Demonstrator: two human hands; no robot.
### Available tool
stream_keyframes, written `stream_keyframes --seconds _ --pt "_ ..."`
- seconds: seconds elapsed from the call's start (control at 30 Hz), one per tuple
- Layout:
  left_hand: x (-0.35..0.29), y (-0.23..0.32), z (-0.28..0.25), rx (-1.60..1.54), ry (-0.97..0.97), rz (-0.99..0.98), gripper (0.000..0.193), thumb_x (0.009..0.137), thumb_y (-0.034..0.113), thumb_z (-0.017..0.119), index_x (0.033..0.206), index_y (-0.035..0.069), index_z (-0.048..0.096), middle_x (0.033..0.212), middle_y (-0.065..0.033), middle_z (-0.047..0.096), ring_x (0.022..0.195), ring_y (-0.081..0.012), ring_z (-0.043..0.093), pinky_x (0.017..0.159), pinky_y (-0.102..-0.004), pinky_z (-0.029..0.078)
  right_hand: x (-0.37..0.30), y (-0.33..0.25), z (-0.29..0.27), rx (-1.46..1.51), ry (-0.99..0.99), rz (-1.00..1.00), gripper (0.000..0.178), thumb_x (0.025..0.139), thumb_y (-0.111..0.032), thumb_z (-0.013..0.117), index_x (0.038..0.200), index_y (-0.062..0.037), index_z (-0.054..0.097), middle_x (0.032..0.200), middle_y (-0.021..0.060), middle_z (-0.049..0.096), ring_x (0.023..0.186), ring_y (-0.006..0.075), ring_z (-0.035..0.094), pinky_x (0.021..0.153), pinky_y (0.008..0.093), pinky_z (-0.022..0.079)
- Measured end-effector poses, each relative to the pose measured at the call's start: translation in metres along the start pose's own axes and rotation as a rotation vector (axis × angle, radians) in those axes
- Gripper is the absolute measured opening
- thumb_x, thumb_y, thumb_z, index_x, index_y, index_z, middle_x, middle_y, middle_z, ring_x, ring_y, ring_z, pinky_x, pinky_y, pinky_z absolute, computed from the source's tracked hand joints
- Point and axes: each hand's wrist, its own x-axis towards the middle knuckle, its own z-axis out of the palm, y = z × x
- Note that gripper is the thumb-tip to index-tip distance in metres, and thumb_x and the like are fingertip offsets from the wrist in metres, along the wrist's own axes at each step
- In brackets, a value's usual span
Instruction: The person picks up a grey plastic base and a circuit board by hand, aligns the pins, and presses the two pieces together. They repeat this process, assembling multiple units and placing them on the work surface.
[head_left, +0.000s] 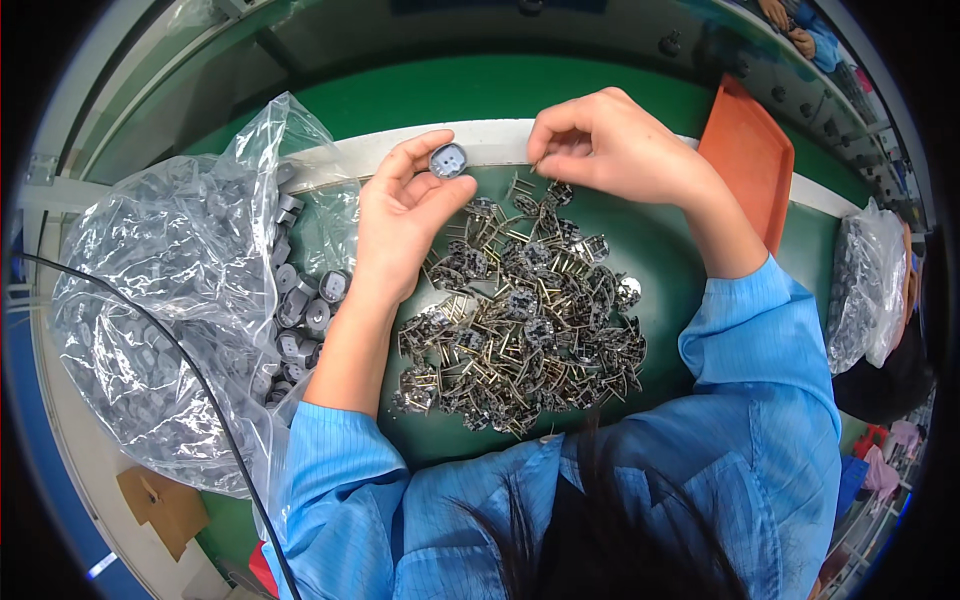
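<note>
My left hand point(398, 215) is closed on a grey plastic plug housing point(448, 161), gripped between thumb and fingers with its holed face showing. To its right, my right hand point(625, 145) pinches thumb and fingertips together; whatever is between them is too small or hidden to name. Just under those fingertips lies the far edge of a big heap of metal pin pieces point(530, 310), black and silver discs with brass-coloured prongs. The heap spreads over the green work surface point(665, 270) between my forearms.
Left of my arm lies a large clear plastic bag point(170, 310) of grey housings, several spilling from its mouth. A black cable point(190, 360) crosses it. An orange tray point(755, 150) stands at the far right, near another clear bag point(865, 285). Another person's hands point(790, 28) show at the upper right.
</note>
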Motion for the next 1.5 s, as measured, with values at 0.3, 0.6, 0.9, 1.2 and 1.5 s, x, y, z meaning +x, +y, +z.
stream_keyframes --seconds 0.3,0.6,0.9,1.2,1.5 --pt "0.003 -0.003 0.000 0.141 0.019 0.106 0.037 0.078 -0.005 0.070 0.110 -0.005 0.051 0.096 -0.0099 0.062 0.086 -0.0119 0.062 0.077 -0.0226 0.053 0.036 -0.015 0.051 0.781 0.064 0.021 0.013 0.084 -0.010 0.069 0.093 -0.0016 0.067 0.090 0.0017 0.064 0.084 0.0095 0.060 0.079 0.0236 0.048" --pt "-0.001 -0.005 -0.003 0.138 0.021 0.070 0.034 0.079 -0.003 0.070 0.109 -0.005 0.053 0.086 -0.0096 0.066 0.078 -0.0110 0.064 0.069 -0.0212 0.053 0.032 -0.012 0.067 0.918 0.158 -0.017 0.013 0.078 -0.014 0.074 0.087 -0.0046 0.070 0.086 0.0024 0.063 0.074 0.0090 0.057 0.068 0.0242 0.047" --pt "-0.001 -0.007 -0.001 0.188 -0.048 0.284 0.032 0.075 -0.006 0.072 0.105 -0.003 0.061 0.104 -0.0071 0.056 0.085 -0.0105 0.062 0.072 -0.0213 0.053 0.027 -0.012 0.051 0.785 0.058 0.013 0.024 0.079 -0.011 0.072 0.100 -0.0011 0.064 0.083 0.0046 0.066 0.074 0.0101 0.061 0.067 0.0242 0.050" --pt "-0.004 -0.004 0.000 0.792 0.044 0.610 0.039 0.066 0.002 0.079 0.102 0.009 0.065 0.097 -0.0051 0.055 0.072 -0.0140 0.055 0.064 -0.0264 0.050 0.023 -0.009 0.041 0.724 -0.062 -0.019 0.022 0.079 -0.006 0.068 0.099 0.0025 0.063 0.082 0.0071 0.067 0.075 0.0101 0.063 0.069 0.0226 0.050" --pt "-0.018 0.011 -0.007 1.000 0.064 0.520 0.046 0.071 0.002 0.069 0.113 0.001 0.052 0.102 -0.0131 0.053 0.094 -0.0325 0.055 0.079 -0.0412 0.047 0.058 0.006 0.047 0.528 -0.015 0.019 0.018 0.084 -0.007 0.064 0.100 -0.0022 0.061 0.092 0.0015 0.065 0.086 0.0073 0.060 0.078 0.0220 0.048"
